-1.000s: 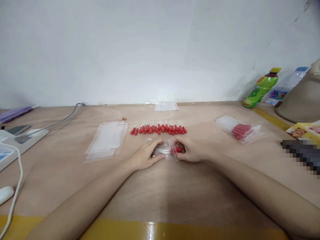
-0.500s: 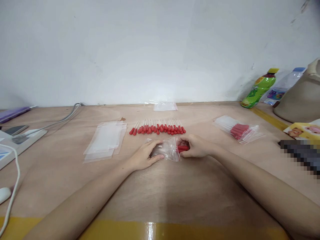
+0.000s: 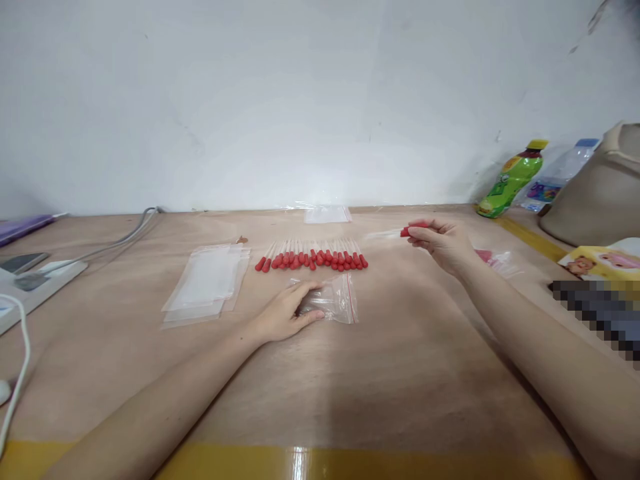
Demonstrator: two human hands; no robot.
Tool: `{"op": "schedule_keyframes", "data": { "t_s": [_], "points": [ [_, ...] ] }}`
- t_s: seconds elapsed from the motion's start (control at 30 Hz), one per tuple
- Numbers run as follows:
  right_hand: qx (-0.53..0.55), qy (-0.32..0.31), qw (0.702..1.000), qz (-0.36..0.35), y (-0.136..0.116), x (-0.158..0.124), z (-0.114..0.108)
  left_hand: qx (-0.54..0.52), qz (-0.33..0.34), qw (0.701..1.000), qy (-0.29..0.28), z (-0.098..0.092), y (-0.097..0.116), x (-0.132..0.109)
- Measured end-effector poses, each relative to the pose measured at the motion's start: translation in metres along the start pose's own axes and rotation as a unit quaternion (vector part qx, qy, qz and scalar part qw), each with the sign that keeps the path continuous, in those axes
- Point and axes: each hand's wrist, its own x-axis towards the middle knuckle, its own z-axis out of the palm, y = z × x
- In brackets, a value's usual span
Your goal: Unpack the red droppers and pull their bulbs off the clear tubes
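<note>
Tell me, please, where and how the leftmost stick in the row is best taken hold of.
I'd pinch that stick by its red tip, coming from the near left: the tip is the thickest part and points to the near side, and no other stick lies to its left.

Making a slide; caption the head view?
Left hand on a clear bag, right hand holding red-tipped sticks, more sticks on the table.

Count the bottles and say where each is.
2: a green bottle at the far right, near the wall, and a clear bottle just right of it. Others might be hidden.
</note>
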Motion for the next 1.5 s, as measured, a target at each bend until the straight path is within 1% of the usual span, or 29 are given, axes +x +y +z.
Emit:
{"op": "schedule_keyframes", "data": {
  "t_s": [0.03,0.1,0.17,0.23,0.3,0.47,0.53,0.6,0.67,0.87,1.03,1.1,1.17,1.27,1.37,1.43,1.5],
  "points": [
    [-0.009,0.045,0.999,-0.022,0.005,-0.001,0.005,0.001,0.001,1.000,0.000,0.000,0.000,0.000],
    [-0.057,0.100,0.991,-0.061,0.015,-0.005,0.019,0.003,0.002,1.000,0.000,0.000,0.000,0.000],
    [-0.134,0.103,0.981,-0.097,0.026,-0.010,0.033,0.002,0.001,1.000,0.000,0.000,0.001,0.001],
    [-0.199,0.075,0.969,-0.125,0.035,-0.016,0.043,0.001,0.003,1.000,0.000,0.000,0.001,0.001],
    [-0.242,0.040,0.959,-0.140,0.041,-0.020,0.049,0.001,0.003,1.000,0.001,0.000,0.000,0.001],
    [-0.319,-0.046,0.937,-0.132,0.045,-0.024,0.053,0.002,0.006,1.000,0.003,0.001,-0.001,0.001],
    [-0.350,-0.065,0.925,-0.130,0.044,-0.025,0.054,0.003,0.010,1.000,0.004,0.001,-0.001,0.001],
    [-0.375,-0.062,0.917,-0.121,0.043,-0.026,0.056,0.005,0.013,1.000,0.005,0.001,-0.001,0.000],
    [-0.380,-0.048,0.918,-0.108,0.042,-0.025,0.057,0.006,0.013,1.000,0.003,0.001,-0.001,0.000],
    [-0.304,0.019,0.949,-0.079,0.043,-0.021,0.059,0.005,0.010,1.000,0.001,0.000,0.000,0.001],
    [-0.304,0.087,0.946,-0.073,0.043,-0.020,0.057,0.004,0.016,1.000,0.003,0.001,-0.001,0.001],
    [-0.296,0.094,0.947,-0.083,0.043,-0.020,0.059,0.004,0.019,1.000,0.003,0.001,-0.001,0.001],
    [-0.292,0.086,0.948,-0.096,0.043,-0.021,0.062,0.005,0.018,1.000,0.001,0.001,-0.002,0.001],
    [-0.325,0.060,0.936,-0.124,0.042,-0.023,0.069,0.005,0.014,1.000,0.000,0.001,-0.002,0.001],
    [-0.393,0.036,0.905,-0.160,0.041,-0.023,0.074,0.004,0.014,1.000,0.002,0.001,-0.002,0.001],
    [-0.426,0.031,0.887,-0.176,0.039,-0.023,0.074,0.004,0.015,1.000,0.000,0.001,-0.002,0.001],
    [-0.427,0.037,0.883,-0.192,0.036,-0.025,0.073,0.005,0.016,1.000,-0.001,0.001,-0.002,0.001]
  ]
}}
